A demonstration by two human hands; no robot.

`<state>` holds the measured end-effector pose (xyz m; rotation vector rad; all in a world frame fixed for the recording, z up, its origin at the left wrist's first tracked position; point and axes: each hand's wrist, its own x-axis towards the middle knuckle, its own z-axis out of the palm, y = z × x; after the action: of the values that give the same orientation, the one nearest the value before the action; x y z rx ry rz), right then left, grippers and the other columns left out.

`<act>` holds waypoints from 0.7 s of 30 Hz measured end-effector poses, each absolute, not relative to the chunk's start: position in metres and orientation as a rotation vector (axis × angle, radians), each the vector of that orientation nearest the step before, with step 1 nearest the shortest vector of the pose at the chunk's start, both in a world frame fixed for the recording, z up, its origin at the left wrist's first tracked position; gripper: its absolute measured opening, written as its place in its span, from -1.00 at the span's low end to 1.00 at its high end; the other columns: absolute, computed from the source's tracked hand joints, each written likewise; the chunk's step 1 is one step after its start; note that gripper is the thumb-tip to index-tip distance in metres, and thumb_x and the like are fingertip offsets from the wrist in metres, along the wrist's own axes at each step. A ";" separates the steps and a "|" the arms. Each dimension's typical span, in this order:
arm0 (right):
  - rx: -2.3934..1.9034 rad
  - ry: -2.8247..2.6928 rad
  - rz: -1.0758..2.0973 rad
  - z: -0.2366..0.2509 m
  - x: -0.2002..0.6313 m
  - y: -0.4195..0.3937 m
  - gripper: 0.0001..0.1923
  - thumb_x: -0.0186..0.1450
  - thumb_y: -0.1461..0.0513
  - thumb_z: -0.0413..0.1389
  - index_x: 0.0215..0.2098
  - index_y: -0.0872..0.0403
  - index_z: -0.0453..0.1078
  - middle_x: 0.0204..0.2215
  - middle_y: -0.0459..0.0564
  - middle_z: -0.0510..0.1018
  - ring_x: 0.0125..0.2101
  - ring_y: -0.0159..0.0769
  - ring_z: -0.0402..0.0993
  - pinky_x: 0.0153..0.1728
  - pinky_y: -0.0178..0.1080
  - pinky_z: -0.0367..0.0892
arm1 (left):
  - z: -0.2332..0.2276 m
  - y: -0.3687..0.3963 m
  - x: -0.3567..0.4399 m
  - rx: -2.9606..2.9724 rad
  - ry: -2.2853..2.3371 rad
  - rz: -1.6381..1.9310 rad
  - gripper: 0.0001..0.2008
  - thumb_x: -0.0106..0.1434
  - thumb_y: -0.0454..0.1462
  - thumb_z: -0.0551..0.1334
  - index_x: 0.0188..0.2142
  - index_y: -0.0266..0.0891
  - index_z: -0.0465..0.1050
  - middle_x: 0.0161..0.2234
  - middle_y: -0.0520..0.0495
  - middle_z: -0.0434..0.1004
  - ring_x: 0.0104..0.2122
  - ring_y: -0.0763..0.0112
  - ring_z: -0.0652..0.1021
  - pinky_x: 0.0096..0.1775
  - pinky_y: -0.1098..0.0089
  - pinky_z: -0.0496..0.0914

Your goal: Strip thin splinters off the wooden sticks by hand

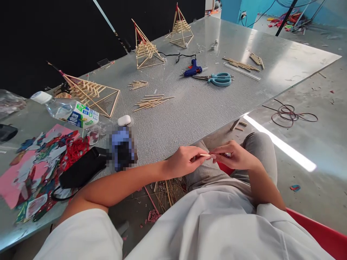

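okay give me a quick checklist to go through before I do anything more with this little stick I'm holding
1. Stick pinched by both hands, left hand and right hand: ok.
2. Stick whole, not split: cannot tell, mostly hidden by fingers.
3. Spare sticks on the table: ok.
4. Glue gun lying apart from your hands: ok; hot or not, cannot tell.
5. Scissors lying flat beside the glue gun: ok.
6. Floor under you: not ok, stick scraps lie there.
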<state>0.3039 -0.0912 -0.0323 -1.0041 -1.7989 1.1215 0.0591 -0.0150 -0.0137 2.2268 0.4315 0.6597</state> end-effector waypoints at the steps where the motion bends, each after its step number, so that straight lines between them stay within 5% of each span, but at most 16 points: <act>1: -0.995 -1.844 1.113 -0.033 0.306 -0.091 -0.70 0.56 0.11 0.15 -0.07 0.07 0.71 -0.39 0.03 0.75 -0.54 -0.37 0.49 -0.50 -0.32 0.30 | -0.016 -0.015 0.059 2.272 0.372 0.702 -0.79 0.55 -0.24 0.28 -0.16 -0.31 0.68 -0.39 -0.09 0.73 -0.46 0.47 0.61 -0.38 0.51 0.48; 7: -0.998 -1.949 1.137 -0.035 0.310 -0.091 -0.67 0.59 0.12 0.08 -0.10 0.06 0.67 -0.41 0.01 0.76 -0.60 -0.40 0.45 -0.56 -0.33 0.26 | -0.020 -0.014 0.056 2.408 0.150 0.755 -0.84 0.55 -0.35 0.26 -0.10 -0.30 0.66 -0.37 -0.09 0.74 -0.42 0.46 0.66 -0.25 0.47 0.56; 11: -1.115 -1.774 1.070 -0.030 0.300 -0.095 -0.66 0.56 0.05 0.15 -0.25 0.05 0.64 -0.52 -0.04 0.69 -0.59 -0.38 0.53 -0.58 -0.35 0.29 | -0.015 -0.015 0.058 2.236 0.375 0.719 -0.84 0.50 -0.29 0.29 -0.15 -0.30 0.68 -0.38 -0.08 0.73 -0.49 0.51 0.59 -0.41 0.53 0.48; 16: -1.080 -1.689 1.050 -0.026 0.294 -0.097 -0.68 0.57 0.03 0.14 -0.11 0.04 0.63 -0.42 -0.01 0.74 -0.53 -0.35 0.59 -0.49 -0.33 0.44 | -0.005 -0.018 0.061 1.820 0.637 0.643 -0.79 0.46 -0.20 0.35 -0.14 -0.33 0.65 -0.43 -0.05 0.67 -0.54 0.55 0.54 -0.51 0.58 0.43; 21: -1.182 -1.650 0.846 -0.039 0.280 -0.097 -0.67 0.55 -0.01 0.17 -0.16 0.03 0.63 -0.49 -0.02 0.69 -0.60 -0.38 0.45 -0.56 -0.30 0.29 | -0.009 -0.019 0.064 1.528 0.605 0.582 -0.65 0.42 -0.05 0.42 -0.07 -0.34 0.61 -0.37 -0.09 0.65 -0.44 0.43 0.61 -0.54 0.53 0.54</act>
<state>0.2797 -0.0966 -0.0388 -1.1824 -1.6500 0.8463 0.0642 -0.0195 -0.0091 1.5283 0.6051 0.5820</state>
